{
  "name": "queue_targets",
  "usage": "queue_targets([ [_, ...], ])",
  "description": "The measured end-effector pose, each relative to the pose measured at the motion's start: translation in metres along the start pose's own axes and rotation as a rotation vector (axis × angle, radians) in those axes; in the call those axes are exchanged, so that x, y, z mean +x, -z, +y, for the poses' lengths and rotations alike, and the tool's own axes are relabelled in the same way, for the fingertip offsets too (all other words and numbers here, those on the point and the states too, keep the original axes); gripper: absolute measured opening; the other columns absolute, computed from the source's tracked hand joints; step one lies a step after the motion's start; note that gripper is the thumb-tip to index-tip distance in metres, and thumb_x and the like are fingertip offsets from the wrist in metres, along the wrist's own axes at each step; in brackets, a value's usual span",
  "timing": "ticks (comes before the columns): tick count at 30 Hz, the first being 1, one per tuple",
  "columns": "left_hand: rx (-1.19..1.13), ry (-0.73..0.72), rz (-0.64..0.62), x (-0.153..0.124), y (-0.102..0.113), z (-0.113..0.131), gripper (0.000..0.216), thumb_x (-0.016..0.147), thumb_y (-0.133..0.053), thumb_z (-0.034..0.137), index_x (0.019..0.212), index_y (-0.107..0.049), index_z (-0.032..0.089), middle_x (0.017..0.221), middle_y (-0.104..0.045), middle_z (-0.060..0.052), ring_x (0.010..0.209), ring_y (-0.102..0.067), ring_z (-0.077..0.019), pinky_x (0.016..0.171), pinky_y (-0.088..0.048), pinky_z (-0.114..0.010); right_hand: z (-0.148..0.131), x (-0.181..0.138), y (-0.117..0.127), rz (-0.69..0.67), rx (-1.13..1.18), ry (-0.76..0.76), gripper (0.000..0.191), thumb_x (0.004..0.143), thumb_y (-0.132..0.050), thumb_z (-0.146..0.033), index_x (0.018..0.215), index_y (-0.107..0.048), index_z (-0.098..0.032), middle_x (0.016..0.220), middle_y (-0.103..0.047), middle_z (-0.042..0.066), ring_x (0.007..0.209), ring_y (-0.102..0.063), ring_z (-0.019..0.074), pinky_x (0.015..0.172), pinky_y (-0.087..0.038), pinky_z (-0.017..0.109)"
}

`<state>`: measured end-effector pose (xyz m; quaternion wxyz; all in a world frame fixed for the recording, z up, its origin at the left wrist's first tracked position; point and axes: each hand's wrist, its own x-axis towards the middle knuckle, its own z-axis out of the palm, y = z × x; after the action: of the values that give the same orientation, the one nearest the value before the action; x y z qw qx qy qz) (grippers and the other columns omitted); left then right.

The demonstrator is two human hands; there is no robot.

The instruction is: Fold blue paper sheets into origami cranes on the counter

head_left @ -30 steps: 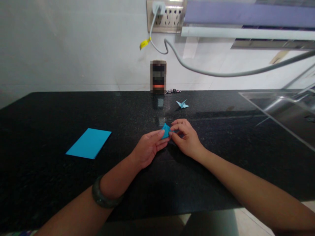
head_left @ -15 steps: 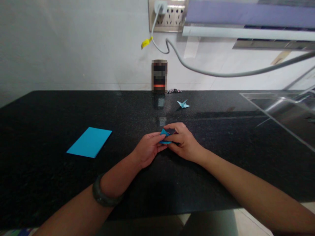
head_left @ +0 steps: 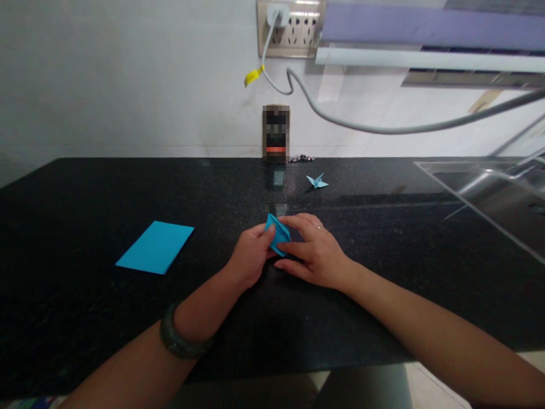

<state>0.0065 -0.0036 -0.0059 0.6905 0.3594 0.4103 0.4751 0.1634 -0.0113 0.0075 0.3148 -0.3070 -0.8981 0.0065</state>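
1. Across the lower part of my remote view, a dark, speckled countertop spans most of the width and meets a pale wall; pale floor shows at bottom right.
2. At far right, I see the metal rim of a sink running obliquely.
3. High on the wall, a socket panel carries a white plug; its grey cable, bearing a yellow tag, sags rightward above the counter, well apart from the hands. A purple strip lies beyond.
4. Against the wall stands an upright device, its face pixelated so that I cannot read it; a beaded strand lies just beside.
5. Nearer, a pale blue folded bird rests on the counter; well to the left lie flat blue sheets.
6. Centrally, folded blue paper is between the hands, partly hidden by fingers. The left hand pinches its left side, thumb on top. The right hand is loosely spread, two fingertips against the paper; I cannot tell whether its thumb touches.
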Motion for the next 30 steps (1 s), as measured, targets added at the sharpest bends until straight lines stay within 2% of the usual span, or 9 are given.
queue_targets([
  [4,0.21,-0.115,0.004,0.0,0.001,-0.002,0.019,0.073,-0.062,0.031,0.08,-0.066,0.014,0.064,-0.061,0.0,0.059,-0.052,-0.0117,0.059,-0.042,-0.024,-0.001,0.0,-0.007,0.191,0.214,-0.26,0.016,0.08,-0.055,-0.025,0.067,-0.06,-0.018,0.096,-0.057,0.007,0.091,-0.053,0.0184,0.079,-0.046,0.037],
  [6,0.309,-0.153,-0.008,-0.002,0.0,0.0,0.015,0.072,-0.063,0.027,0.079,-0.068,0.015,0.064,-0.062,0.0,0.059,-0.052,-0.0121,0.058,-0.04,-0.024,0.002,0.001,-0.012,0.255,0.288,-0.458,0.007,0.074,-0.06,-0.023,0.075,-0.057,-0.017,0.088,-0.055,0.006,0.08,-0.054,0.0159,0.066,-0.048,0.03],
  [9,0.365,-0.176,-0.047,-0.004,-0.004,0.001,0.012,0.07,-0.065,0.022,0.079,-0.069,0.017,0.066,-0.064,-0.001,0.064,-0.055,-0.0147,0.061,-0.041,-0.024,0.008,0.001,-0.017,0.201,0.396,-0.626,0.025,0.068,-0.065,-0.023,0.091,-0.057,-0.018,0.08,-0.056,0.002,0.065,-0.052,0.0121,0.055,-0.044,0.025],
  [13,0.295,-0.137,-0.047,-0.003,-0.004,-0.002,0.031,0.062,-0.069,0.012,0.092,-0.067,0.019,0.083,-0.069,-0.004,0.08,-0.061,-0.0187,0.071,-0.044,-0.028,0.01,0.002,-0.018,0.072,0.456,-0.623,0.007,0.072,-0.06,-0.023,0.073,-0.063,-0.017,0.065,-0.057,0.0,0.06,-0.051,0.0109,0.056,-0.041,0.024],
  [15,0.31,-0.102,-0.019,-0.003,-0.004,-0.004,0.04,0.059,-0.07,0.011,0.098,-0.063,0.018,0.085,-0.069,-0.005,0.077,-0.062,-0.0185,0.068,-0.045,-0.028,0.009,0.003,-0.019,0.08,0.468,-0.662,0.01,0.073,-0.059,-0.024,0.068,-0.061,-0.016,0.062,-0.057,0.0,0.058,-0.051,0.0109,0.054,-0.041,0.023],
  [21,0.365,-0.077,0.004,-0.004,-0.005,-0.003,0.019,0.063,-0.065,0.011,0.081,-0.062,0.016,0.071,-0.067,-0.003,0.061,-0.059,-0.0135,0.058,-0.044,-0.024,0.008,0.004,-0.02,0.168,0.478,-0.721,0.01,0.074,-0.056,-0.025,0.068,-0.058,-0.017,0.06,-0.054,-0.001,0.055,-0.048,0.0106,0.052,-0.041,0.023],
  [24,0.416,-0.125,-0.003,-0.002,-0.003,-0.004,0.019,0.063,-0.062,0.009,0.08,-0.061,0.017,0.071,-0.065,-0.002,0.065,-0.06,-0.0146,0.059,-0.044,-0.024,0.008,0.005,-0.02,0.137,0.505,-0.703,0.011,0.074,-0.055,-0.024,0.067,-0.057,-0.016,0.059,-0.052,-0.002,0.054,-0.047,0.0096,0.051,-0.04,0.022],
  [27,0.481,-0.176,-0.014,-0.001,-0.002,-0.006,0.022,0.063,-0.062,0.009,0.083,-0.062,0.017,0.069,-0.064,-0.001,0.066,-0.059,-0.0142,0.059,-0.044,-0.023,0.008,0.005,-0.019,0.124,0.584,-0.764,0.015,0.075,-0.054,-0.025,0.063,-0.054,-0.016,0.054,-0.049,-0.003,0.049,-0.043,0.0083,0.047,-0.037,0.02],
  [30,0.386,-0.128,-0.02,-0.003,-0.005,-0.004,0.023,0.064,-0.066,0.013,0.086,-0.062,0.017,0.069,-0.064,0.0,0.063,-0.058,-0.0124,0.06,-0.045,-0.023,0.009,0.005,-0.02,0.135,0.64,-0.795,0.016,0.076,-0.052,-0.028,0.064,-0.052,-0.017,0.052,-0.047,-0.004,0.046,-0.041,0.0078,0.044,-0.035,0.02],
])
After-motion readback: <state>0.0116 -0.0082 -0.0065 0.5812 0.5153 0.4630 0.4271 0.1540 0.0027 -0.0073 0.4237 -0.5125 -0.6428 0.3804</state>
